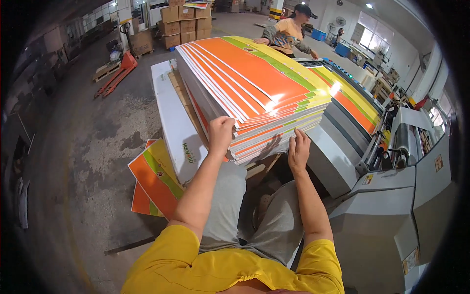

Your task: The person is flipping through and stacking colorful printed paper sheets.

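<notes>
A tall stack of large glossy printed sheets (254,73), orange, green and yellow, stands right in front of me. Its top sheets lie slightly fanned, with white edges showing along the left. My left hand (222,133) is closed at the near left corner, thumb and fingers pinching sheet edges there; how many it grips is hidden. Beside the near edge, farther right, my right hand (299,151) is raised with its fingers apart, close to the sheet edges and holding nothing.
A machine (372,215) with a printed sheet (342,93) on its bed stands at right. Beyond the stack, a co-worker (289,34) rests a hand on its far edge. Left are a white board (171,117), loose sheets (159,171) and a red pallet jack (120,73); cartons (186,24) stand behind.
</notes>
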A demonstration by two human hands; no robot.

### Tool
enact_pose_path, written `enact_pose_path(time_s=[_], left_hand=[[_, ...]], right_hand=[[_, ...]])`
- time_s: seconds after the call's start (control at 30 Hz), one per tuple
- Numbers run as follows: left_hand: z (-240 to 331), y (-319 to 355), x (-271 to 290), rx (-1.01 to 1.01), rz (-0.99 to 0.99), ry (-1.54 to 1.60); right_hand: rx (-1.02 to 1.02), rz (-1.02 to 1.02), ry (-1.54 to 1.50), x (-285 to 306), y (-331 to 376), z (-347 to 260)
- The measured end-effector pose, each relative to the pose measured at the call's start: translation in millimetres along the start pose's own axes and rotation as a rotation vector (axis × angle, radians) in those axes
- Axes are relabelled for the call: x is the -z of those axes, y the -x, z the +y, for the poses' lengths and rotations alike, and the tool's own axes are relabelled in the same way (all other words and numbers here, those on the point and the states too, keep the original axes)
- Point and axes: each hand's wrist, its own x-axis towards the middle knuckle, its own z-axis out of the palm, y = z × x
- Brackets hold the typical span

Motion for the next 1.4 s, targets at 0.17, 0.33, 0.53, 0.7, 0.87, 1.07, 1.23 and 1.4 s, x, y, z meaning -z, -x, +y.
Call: enact_pose_path(time_s=[0.17, 0.33, 0.53, 0.7, 0.87, 1.07, 1.23, 1.4], left_hand=[[7.1, 3.7, -3.7, 0.009, -0.003, 0.005], [4.2, 1.7, -2.1, -0.031, 0.004, -0.057], [2.8, 4.0, 1.9, -0.063, 0.024, -0.047], [6.7, 11.0, -0.1, -0.042, 0.027, -0.069], [9.5, 8.2, 8.3, -0.050, 0.018, -0.103], [4.6, 0.1, -0.5, -0.079, -0.013, -0.142], [-13.3, -20.3, 6.6, -0.035, -0.095, -0.093], [-31.3, -52.0, 33.2, -0.059, -0.056, -0.149]], right_hand=[[0.003, 0.007, 0.027, 2.0, -1.6, 2.5], [0.042, 0.077, 0.075, -6.9, -9.6, -14.6], [0.240, 0.063, -0.018, -26.0, -16.5, -85.4], [0.217, -0.022, 0.018, -39.3, -16.9, -101.5], [0.171, -0.024, 0.071, -51.8, -21.5, -106.1], [0.176, 0.007, 0.017, -49.4, -14.6, -84.8], [0.138, 0.156, -0.119, -57.5, -8.5, -67.5], [0.028, 0.204, -0.032, -34.8, -9.2, -56.1]])
